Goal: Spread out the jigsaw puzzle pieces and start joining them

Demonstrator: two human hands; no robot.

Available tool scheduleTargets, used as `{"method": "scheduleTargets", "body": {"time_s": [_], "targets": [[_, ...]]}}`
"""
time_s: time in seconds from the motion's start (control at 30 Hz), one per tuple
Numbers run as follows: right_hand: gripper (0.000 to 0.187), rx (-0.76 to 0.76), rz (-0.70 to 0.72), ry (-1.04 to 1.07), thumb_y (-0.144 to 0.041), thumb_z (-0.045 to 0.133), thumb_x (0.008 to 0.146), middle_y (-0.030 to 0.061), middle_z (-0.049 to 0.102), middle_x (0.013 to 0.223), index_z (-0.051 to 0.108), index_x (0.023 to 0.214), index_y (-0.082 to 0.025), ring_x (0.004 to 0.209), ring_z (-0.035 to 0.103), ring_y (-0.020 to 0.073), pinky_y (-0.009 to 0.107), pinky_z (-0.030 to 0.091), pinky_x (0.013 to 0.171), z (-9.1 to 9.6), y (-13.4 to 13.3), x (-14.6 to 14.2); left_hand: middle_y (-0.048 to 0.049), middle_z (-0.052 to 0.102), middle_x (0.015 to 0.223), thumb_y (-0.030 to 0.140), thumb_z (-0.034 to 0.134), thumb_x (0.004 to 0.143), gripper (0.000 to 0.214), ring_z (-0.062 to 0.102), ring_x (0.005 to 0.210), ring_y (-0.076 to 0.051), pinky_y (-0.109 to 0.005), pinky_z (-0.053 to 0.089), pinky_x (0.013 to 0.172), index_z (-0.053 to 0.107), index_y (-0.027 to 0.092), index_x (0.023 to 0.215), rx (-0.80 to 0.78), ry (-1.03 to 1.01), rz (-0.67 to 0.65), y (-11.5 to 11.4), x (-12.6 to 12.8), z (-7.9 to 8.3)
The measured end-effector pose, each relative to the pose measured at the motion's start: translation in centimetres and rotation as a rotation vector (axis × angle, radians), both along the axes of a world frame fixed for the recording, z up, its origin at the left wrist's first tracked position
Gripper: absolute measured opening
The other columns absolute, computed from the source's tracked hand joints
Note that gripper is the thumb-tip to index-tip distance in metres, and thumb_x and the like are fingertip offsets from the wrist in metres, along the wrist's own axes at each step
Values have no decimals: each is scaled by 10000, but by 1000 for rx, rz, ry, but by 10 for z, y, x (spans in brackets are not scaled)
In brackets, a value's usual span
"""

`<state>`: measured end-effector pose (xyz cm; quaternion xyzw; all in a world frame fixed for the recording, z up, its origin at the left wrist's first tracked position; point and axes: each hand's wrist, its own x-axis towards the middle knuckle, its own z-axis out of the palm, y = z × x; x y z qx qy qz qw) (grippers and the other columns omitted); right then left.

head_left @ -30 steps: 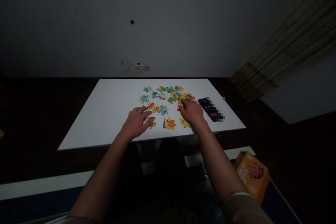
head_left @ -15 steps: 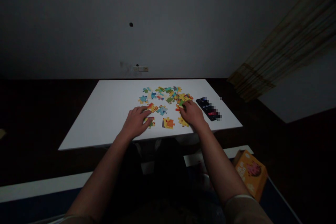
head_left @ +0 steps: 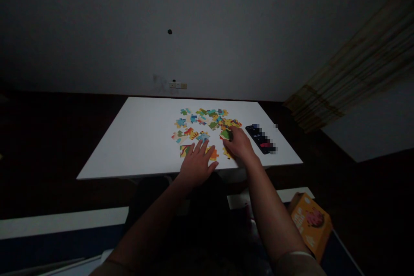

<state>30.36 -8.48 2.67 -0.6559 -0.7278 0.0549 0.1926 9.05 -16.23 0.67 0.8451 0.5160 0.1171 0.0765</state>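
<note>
Several colourful jigsaw pieces (head_left: 203, 120) lie scattered on a white table (head_left: 142, 138). My left hand (head_left: 198, 164) rests near the table's front edge with fingers spread flat, partly covering an orange and yellow piece (head_left: 213, 154) and touching a blue piece (head_left: 203, 137). My right hand (head_left: 238, 144) sits just to the right, fingers curled and pinching a green and red piece (head_left: 226, 134). A yellow piece (head_left: 227, 154) lies under its wrist.
A dark phone (head_left: 261, 139) lies on the table to the right of my right hand. An orange box (head_left: 310, 223) sits on the floor at the lower right. A wall with a socket (head_left: 178, 85) stands behind the table. A curtain (head_left: 349, 77) hangs at the right.
My left hand has slid right and flattened over the orange piece, uncovering the piece it rested on. My right hand has closed on a green and red piece.
</note>
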Motion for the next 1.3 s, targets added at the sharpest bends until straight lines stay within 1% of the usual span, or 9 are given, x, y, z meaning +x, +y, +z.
{"method": "scheduleTargets", "body": {"time_s": [0.13,0.27,0.37,0.5,0.63,0.8,0.97,1.13,1.3], "targets": [[568,-4,82,27,-284,657,845,146,645,1293,527,1387,-174,1159,616,285,377,469,991,3,-17,-19,-44,262,1672,611,316,991,645,203,1550,-335,-577,174,1258,375,309,1558,-6,-9,40,2,-3,-2],[380,-43,158,45,-317,637,891,121,687,1199,622,1253,-201,1092,636,260,355,479,955,6,-29,-46,-22,272,1670,578,343,991,617,201,1551,-335,-577,174,1260,378,331,1556,-12,1,76,2,-14,-1],[297,-27,190,71,-358,589,936,107,695,1152,654,1184,-206,1045,640,241,342,485,932,8,-25,-52,-8,300,1659,578,367,981,612,212,1548,-335,-582,175,1260,375,361,1553,-15,-1,113,3,-24,-1],[322,60,-14,33,-381,493,981,161,680,1127,659,1153,-166,1080,618,289,399,465,970,7,-5,-37,1,295,1660,603,355,976,627,207,1551,-326,-570,176,1264,378,360,1553,-22,6,123,5,-34,-1],[537,61,-231,-86,-506,587,907,277,617,1202,618,1225,-73,1136,576,398,508,453,962,2,13,-23,-14,270,1670,605,327,984,634,204,1552,-326,-569,175,1263,391,327,1550,-14,8,113,4,-36,-1],[452,-10,-212,-97,-430,596,890,255,649,1137,617,1211,-113,1096,602,394,504,469,917,-2,18,-24,-13,276,1667,608,330,984,628,208,1551,-322,-569,170,1263,388,337,1548,7,2,107,3,-36,-2],[463,-11,-160,45,-379,643,818,204,661,1149,614,1218,-147,1061,624,341,445,489,907,0,15,-11,-16,269,1670,604,325,987,631,205,1552,-320,-568,173,1263,383,328,1551,8,16,102,2,-37,-2],[492,48,-199,179,-417,646,798,167,641,1162,620,1221,-169,1047,619,312,428,502,924,-6,-11,29,-43,284,1665,599,316,992,638,227,1544,-327,-559,192,1260,408,289,1542,25,41,99,2,-36,-3],[403,61,-219,83,-339,640,829,167,621,1160,668,1190,-162,1132,580,311,407,465,1009,-21,-46,55,-61,314,1652,549,338,1002,605,264,1531,-334,-565,210,1253,434,264,1527,67,51,113,2,-36,-4]]}}
